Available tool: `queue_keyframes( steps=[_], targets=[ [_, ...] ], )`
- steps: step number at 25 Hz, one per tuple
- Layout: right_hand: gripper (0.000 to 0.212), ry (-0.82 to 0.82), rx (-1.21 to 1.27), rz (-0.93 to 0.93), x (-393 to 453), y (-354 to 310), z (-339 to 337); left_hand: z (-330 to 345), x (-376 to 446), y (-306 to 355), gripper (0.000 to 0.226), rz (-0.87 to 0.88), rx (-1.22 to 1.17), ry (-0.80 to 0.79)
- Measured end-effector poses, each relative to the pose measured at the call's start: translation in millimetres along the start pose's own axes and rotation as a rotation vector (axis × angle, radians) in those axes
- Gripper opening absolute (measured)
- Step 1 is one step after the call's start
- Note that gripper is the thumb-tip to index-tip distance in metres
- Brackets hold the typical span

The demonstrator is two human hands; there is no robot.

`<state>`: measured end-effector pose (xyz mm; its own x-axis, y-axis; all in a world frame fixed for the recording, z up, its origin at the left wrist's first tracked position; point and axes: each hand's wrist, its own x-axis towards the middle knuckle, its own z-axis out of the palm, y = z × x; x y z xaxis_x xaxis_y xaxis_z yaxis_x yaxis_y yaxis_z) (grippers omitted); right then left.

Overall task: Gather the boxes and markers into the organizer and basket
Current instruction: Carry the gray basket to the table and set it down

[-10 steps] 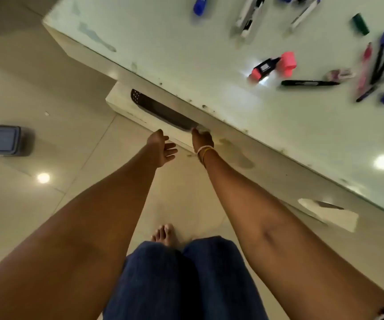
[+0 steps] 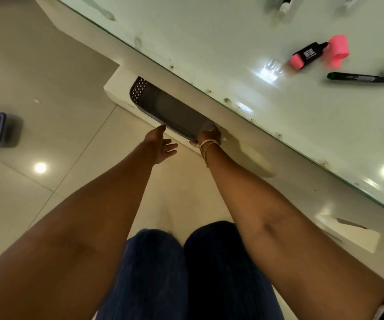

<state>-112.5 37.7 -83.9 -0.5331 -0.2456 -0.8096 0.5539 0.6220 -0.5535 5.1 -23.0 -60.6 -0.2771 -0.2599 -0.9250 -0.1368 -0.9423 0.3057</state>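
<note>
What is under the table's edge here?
A dark basket sits on a white shelf below the table; the right hand grips its rim. Its far side and contents are hidden.

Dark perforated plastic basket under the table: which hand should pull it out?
Right. The right hand already grips the dark perforated plastic basket at its near corner, while the left hand is open beside its rim, holding nothing.

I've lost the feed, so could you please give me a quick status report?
Right hand grips the dark basket on the shelf under the tabletop. Left hand open beside it. Pink highlighter on the tabletop.
</note>
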Motion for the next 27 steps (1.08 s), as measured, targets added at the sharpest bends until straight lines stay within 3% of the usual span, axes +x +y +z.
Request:
queue_keyframes(
  steps=[2,5,10,11,13,15,18,20,21,25,27],
  targets=[
    [0.052,0.076,0.083,0.055,-47.4,10.5,-6.4,-11.6,-22.8,-6.5,0.066,-0.012,-0.025,0.033],
    [0.038,0.083,-0.029,0.071,-116.5,56.9,-23.3,-34.1,-73.3,-36.5,0.058,-0.033,-0.001,0.067],
    [0.036,0.112,-0.088,0.142,-267.5,85.2,-51.2,-70.1,-184.1,-104.9,0.043,-0.107,0.096,0.343],
    [0.039,0.117,-0.114,0.154,-291.0,94.4,-54.7,-76.5,-207.9,-119.2,0.046,-0.154,-0.03,0.413],
    [0.048,0.098,-0.157,0.185,-342.1,101.4,-60.2,-95.3,-243.7,-141.5,0.05,-0.127,0.188,0.486],
    [0.054,0.098,-0.198,0.236,-381.5,114.0,-61.8,-107.9,-295.9,-147.7,0.039,-0.144,-0.199,0.472],
    [0.058,0.103,-0.356,0.22,-405.2,153.7,-61.9,-132.9,-360.7,-154.3,0.039,-0.137,-0.163,0.464],
    [0.063,0.168,-0.407,0.191,-376.4,197.6,-61.6,-149.7,-392.5,-158.7,0.036,-0.096,-0.192,0.441],
    [0.063,0.176,-0.382,0.18,-372.8,198.5,-61.4,-156.0,-409.1,-153.6,0.036,-0.083,-0.218,0.427],
    [0.043,0.109,-0.164,0.187,-482.6,76.1,-66.0,-156.9,-471.5,-119.5,0.048,-0.029,-0.155,0.299],
    [0.04,0.083,-0.125,0.17,-504.5,45.6,-63.4,-150.0,-495.6,-101.0,0.05,0.01,-0.133,0.253]
  ],
)
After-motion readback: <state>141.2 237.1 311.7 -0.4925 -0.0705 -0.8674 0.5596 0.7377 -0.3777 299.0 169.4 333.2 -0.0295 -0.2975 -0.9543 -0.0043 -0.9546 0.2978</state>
